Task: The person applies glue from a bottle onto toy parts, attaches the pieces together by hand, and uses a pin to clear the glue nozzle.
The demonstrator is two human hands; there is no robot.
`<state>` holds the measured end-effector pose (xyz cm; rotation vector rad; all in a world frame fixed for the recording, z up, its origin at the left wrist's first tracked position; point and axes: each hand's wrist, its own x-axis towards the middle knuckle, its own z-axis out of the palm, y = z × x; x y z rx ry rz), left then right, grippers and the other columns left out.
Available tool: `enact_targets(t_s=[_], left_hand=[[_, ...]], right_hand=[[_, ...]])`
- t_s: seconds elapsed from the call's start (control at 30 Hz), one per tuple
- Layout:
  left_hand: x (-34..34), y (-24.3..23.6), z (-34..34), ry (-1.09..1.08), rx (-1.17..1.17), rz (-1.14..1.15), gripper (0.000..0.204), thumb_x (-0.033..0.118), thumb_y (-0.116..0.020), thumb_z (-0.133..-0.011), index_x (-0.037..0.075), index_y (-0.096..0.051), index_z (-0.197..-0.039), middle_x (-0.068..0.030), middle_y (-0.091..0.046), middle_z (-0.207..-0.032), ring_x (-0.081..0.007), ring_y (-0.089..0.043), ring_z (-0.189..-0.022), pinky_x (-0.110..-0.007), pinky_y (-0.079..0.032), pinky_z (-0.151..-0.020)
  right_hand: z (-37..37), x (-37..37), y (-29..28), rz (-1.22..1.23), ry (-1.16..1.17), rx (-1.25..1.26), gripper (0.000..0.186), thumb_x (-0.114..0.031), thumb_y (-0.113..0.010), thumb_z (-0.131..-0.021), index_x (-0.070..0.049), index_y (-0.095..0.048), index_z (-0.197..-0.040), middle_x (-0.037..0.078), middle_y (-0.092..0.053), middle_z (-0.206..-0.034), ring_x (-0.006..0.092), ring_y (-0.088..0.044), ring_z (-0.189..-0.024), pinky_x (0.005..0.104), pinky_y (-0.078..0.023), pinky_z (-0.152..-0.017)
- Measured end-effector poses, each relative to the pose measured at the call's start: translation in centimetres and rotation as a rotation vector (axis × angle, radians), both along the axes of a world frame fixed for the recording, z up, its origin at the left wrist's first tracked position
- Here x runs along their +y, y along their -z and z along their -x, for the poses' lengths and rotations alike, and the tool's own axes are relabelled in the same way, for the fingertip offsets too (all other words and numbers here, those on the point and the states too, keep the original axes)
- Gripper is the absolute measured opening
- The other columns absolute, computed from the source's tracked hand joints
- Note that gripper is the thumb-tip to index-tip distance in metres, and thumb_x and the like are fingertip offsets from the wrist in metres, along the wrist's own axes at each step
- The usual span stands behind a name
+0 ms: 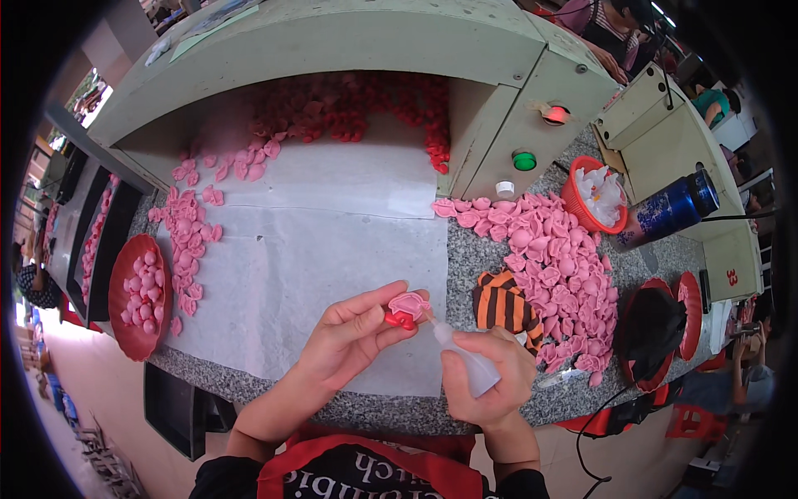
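Between the thumb and fingers of my left hand (342, 341) is a small pink shell-shaped piece (408, 303), with a small glossy red piece (402, 320) pinched just below it. My right hand (501, 378) grips a translucent white squeeze bottle (474, 364). Its narrow nozzle points up and left, at the right edge of the pink piece; I cannot tell whether they touch. Both hands are above the front part of a white sheet (332, 249). An orange and black striped cloth (501, 303) lies beyond my right hand.
Pink pieces (557, 258) are heaped on the right, with more along the sheet's left side. Red pieces (349, 121) lie under the pale green machine hood (332, 50). A red dish (125, 324) stands left; an orange basket (573, 200) and blue bottle (673, 208) stand right.
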<state>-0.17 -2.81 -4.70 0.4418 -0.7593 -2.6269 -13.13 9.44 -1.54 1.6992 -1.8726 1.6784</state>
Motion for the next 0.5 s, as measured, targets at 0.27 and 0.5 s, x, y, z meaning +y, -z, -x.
enact_targets(t_s=[0.27, 0.5], left_hand=[[0.0, 0.4, -0.01, 0.0, 0.016, 0.03, 0.039, 0.013, -0.051, -0.086, -0.001, -0.043, -0.122, -0.0254, -0.038, -0.127, -0.0338, -0.045, -0.114, -0.037, -0.043, -0.093], [0.14, 0.41, 0.04, -0.005, 0.001, 0.045, 0.039, 0.012, -0.051, -0.086, 0.0, -0.044, -0.122, -0.0246, -0.04, -0.126, -0.0334, -0.044, -0.115, -0.038, -0.04, -0.095]], right_hand=[[0.09, -0.18, 0.2, 0.036, -0.021, 0.02, 0.027, 0.001, -0.067, -0.063, 0.001, -0.055, -0.087, 0.009, -0.06, -0.067, 0.0174, -0.051, -0.044, 0.0251, -0.038, -0.04], [-0.17, -0.14, 0.25, 0.023, -0.035, 0.029, 0.029, 0.0, -0.068, -0.063, 0.0, -0.054, -0.088, 0.007, -0.058, -0.063, 0.0158, -0.048, -0.043, 0.0241, -0.036, -0.039]])
